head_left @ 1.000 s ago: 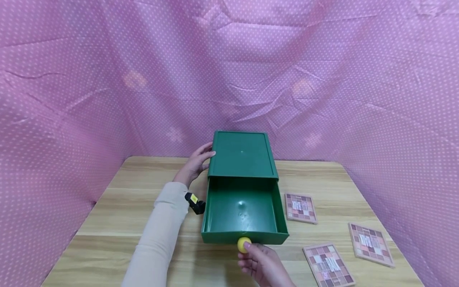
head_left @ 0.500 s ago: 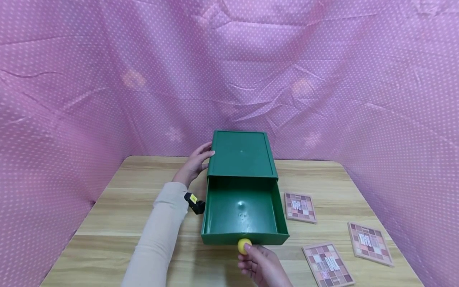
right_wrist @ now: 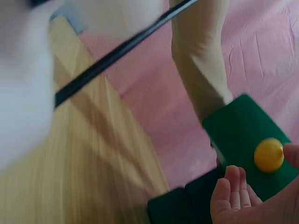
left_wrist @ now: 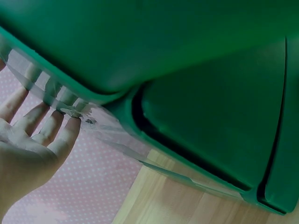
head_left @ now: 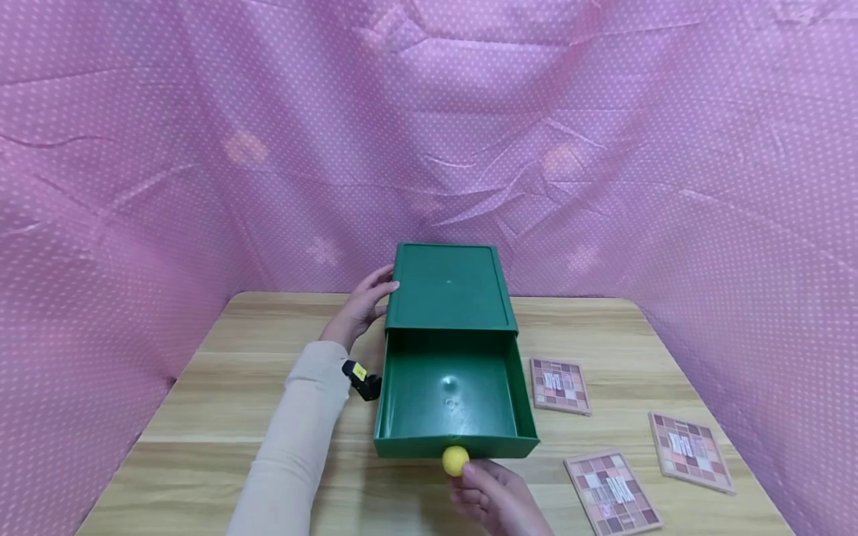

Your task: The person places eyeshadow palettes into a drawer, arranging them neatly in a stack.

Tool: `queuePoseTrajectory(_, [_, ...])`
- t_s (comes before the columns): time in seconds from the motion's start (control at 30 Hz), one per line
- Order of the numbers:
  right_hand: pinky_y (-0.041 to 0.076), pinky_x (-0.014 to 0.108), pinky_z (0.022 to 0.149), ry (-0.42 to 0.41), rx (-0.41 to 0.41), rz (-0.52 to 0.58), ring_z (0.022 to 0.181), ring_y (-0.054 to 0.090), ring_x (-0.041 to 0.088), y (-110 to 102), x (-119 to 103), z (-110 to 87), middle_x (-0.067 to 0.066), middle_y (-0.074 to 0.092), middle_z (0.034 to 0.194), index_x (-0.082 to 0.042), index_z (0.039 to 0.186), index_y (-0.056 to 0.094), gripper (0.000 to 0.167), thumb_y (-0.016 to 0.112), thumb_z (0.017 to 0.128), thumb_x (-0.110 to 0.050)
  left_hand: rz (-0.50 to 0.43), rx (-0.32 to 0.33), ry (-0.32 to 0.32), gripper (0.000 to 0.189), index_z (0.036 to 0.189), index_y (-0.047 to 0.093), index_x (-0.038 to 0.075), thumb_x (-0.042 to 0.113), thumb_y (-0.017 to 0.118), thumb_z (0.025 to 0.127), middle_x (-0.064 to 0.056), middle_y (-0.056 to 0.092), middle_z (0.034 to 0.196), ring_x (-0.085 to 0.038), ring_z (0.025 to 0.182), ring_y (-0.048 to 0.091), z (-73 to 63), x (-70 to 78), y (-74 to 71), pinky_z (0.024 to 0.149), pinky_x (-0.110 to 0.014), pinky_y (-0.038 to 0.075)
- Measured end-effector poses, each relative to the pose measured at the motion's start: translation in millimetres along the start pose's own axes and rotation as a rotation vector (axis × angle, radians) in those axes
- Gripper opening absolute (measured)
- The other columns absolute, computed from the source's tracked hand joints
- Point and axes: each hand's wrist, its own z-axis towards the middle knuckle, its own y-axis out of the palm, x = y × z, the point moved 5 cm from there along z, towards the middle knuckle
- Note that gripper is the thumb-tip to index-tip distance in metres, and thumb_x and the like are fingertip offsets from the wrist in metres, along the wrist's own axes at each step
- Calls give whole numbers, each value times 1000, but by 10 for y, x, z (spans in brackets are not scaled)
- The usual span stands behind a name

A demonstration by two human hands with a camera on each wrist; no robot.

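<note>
A green drawer box (head_left: 447, 286) stands on the table with its drawer (head_left: 447, 387) pulled out toward me; the drawer's inside is bare. A round yellow knob (head_left: 456, 461) sits on the drawer front. My right hand (head_left: 497, 497) is just right of the knob, thumb tip at its side. In the right wrist view the fingers (right_wrist: 236, 184) are apart from the yellow knob (right_wrist: 269, 155). My left hand (head_left: 362, 307) rests against the box's left side. The left wrist view shows its fingers (left_wrist: 65, 135) fairly straight, their tips at a clear side panel (left_wrist: 124, 135).
Three flat palettes with coloured squares lie right of the drawer: one beside it (head_left: 561, 386), one near the front (head_left: 613, 493), one farther right (head_left: 692, 452). Pink dotted cloth (head_left: 429, 134) hangs around the wooden table (head_left: 268, 387).
My right thumb has slid off the front of the knob to its right side, and the hand has loosened. The drawer and my left hand have kept their places.
</note>
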Motion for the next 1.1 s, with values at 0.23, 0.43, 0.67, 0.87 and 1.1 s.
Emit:
queuePoseTrajectory(0.23, [42, 38, 82, -37, 59, -115, 89, 54, 21, -303, 46, 5, 8, 54, 98, 17, 117, 33, 56, 54, 84, -23, -11, 17, -10, 53, 133, 34, 13, 15, 56, 84, -6, 29, 135, -21, 119, 31, 13, -23, -3, 89, -40, 36])
queuePoseTrajectory(0.43, [43, 38, 79, -95, 179, -221, 88, 53, 20, -594, -7, 12, 9, 56, 96, 17, 118, 32, 55, 55, 83, -19, -19, 14, -11, 54, 133, 33, 12, 14, 55, 84, -7, 29, 135, -22, 119, 31, 19, -20, 6, 90, -41, 34])
queuePoseTrajectory(0.67, [43, 39, 79, -97, 431, -416, 89, 53, 22, -907, -115, -14, 12, 56, 98, 11, 118, 39, 63, 63, 77, -31, -28, 21, -10, 53, 133, 33, 11, 13, 55, 84, -8, 30, 135, -22, 119, 31, 26, -13, 2, 90, -41, 34])
queuePoseTrajectory(0.87, [42, 42, 80, -96, 548, -572, 98, 50, 31, -1158, -130, -70, 22, 51, 109, 9, 122, 38, 74, 63, 74, -41, -39, 23, -11, 53, 133, 32, 10, 12, 54, 84, -8, 30, 135, -22, 119, 31, 39, -20, -5, 91, -42, 33])
queuePoseTrajectory(1.1, [38, 42, 85, -144, 609, -661, 104, 46, 34, -1483, -143, -202, 26, 45, 116, 10, 124, 33, 71, 56, 81, -41, -27, 15, -15, 54, 133, 33, 12, 14, 55, 84, -7, 29, 135, -21, 120, 30, 47, -11, -7, 92, -42, 31])
